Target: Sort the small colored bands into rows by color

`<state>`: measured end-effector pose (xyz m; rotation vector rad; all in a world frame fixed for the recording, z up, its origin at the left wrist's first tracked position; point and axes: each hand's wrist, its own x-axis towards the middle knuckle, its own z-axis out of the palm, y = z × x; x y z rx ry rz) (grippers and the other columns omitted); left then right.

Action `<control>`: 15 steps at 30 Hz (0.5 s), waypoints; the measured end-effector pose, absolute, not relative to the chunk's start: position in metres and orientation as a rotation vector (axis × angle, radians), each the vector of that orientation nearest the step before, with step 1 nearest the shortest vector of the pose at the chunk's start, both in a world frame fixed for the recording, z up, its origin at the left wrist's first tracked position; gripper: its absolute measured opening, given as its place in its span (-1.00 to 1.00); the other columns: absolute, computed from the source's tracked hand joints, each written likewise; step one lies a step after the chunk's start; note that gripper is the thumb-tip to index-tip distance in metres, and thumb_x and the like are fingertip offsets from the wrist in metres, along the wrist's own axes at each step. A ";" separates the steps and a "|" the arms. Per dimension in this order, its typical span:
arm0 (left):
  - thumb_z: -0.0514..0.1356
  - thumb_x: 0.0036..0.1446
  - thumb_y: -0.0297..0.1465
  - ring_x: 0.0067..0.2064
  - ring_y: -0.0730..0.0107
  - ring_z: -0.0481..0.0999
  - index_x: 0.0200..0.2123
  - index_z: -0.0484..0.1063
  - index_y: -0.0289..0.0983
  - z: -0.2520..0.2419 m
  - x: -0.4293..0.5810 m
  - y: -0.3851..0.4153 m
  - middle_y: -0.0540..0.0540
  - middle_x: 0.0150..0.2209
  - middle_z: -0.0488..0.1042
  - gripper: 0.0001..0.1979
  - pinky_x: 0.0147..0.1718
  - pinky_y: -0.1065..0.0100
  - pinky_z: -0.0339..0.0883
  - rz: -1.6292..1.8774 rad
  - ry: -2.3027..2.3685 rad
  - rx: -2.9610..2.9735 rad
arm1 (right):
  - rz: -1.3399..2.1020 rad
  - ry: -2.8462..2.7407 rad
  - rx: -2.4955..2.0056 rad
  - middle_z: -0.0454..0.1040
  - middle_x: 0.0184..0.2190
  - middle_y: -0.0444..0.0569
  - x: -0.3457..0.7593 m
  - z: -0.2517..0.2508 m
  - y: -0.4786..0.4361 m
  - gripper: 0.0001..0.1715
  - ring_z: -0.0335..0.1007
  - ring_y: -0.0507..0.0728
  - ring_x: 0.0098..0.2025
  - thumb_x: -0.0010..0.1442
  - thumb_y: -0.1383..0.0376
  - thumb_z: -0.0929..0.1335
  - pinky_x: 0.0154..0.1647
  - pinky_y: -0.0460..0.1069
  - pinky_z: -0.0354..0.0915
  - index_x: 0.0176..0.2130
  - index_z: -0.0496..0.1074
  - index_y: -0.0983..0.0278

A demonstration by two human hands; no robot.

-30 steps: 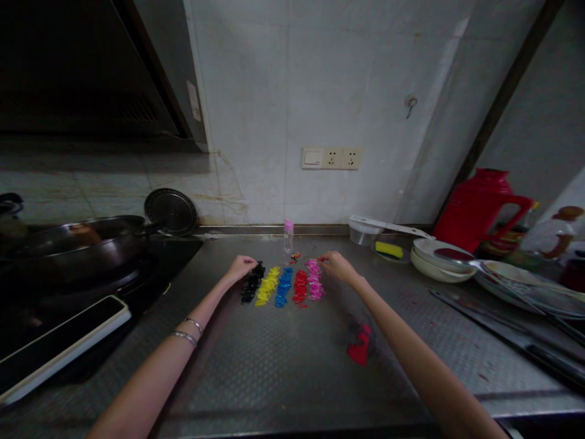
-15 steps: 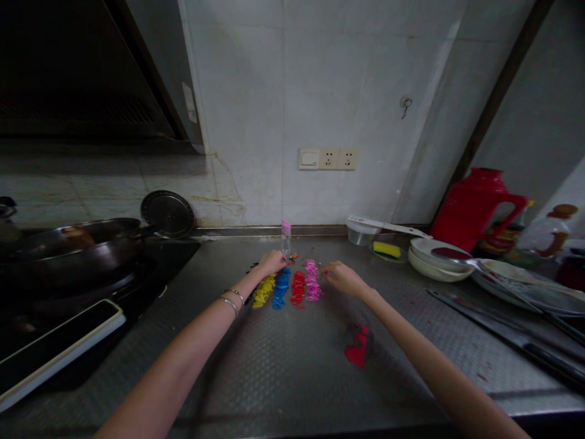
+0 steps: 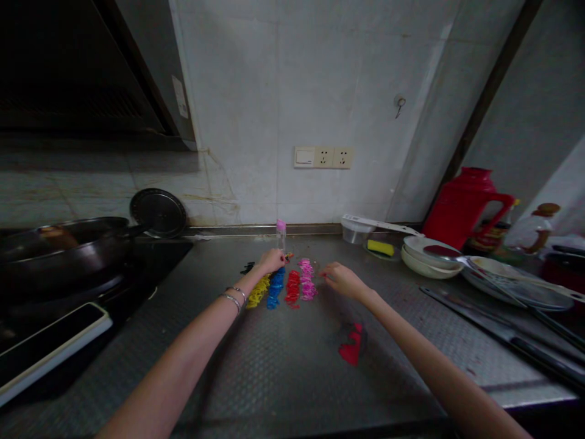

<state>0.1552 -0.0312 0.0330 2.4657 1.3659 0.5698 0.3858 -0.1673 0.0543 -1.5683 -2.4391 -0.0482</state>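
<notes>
Rows of small coloured bands lie on the steel counter: yellow bands (image 3: pixel 258 292), blue bands (image 3: pixel 275 289), red bands (image 3: pixel 292 288) and pink bands (image 3: pixel 308 280), with some black bands (image 3: pixel 247 267) at the left. My left hand (image 3: pixel 273 260) is closed at the far end of the blue row, beside a small mixed pile (image 3: pixel 289 256); what its fingers pinch is too small to make out. Right of the pink row, my right hand (image 3: pixel 336 277) has its fingertips pressed together near a small reddish bit. A clear bottle with a pink cap (image 3: pixel 281 228) stands behind my left hand.
A pan (image 3: pixel 64 250) and phone (image 3: pixel 55 347) are at left. A red-marked clear bag (image 3: pixel 351 346) lies near my right forearm. Further right are a yellow sponge (image 3: pixel 380 247), bowls (image 3: pixel 429 266), a knife (image 3: pixel 475 323) and a red thermos (image 3: pixel 466 207).
The view has shifted slightly, moving the counter items left in the picture. My right hand sits a little farther from the pink row, and a reddish bit now shows at its fingertips.
</notes>
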 end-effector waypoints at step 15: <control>0.12 -0.13 -0.42 -0.48 0.44 0.37 -0.36 0.53 -0.32 0.041 0.149 -0.058 -0.08 -0.47 0.51 -0.75 -0.46 0.46 0.15 0.659 1.040 2.419 | -0.020 -2.380 -1.622 0.46 -0.23 0.00 0.373 0.054 -0.161 -0.69 0.29 0.08 -0.12 0.11 0.37 0.20 -0.11 -0.12 0.12 -0.21 0.46 0.25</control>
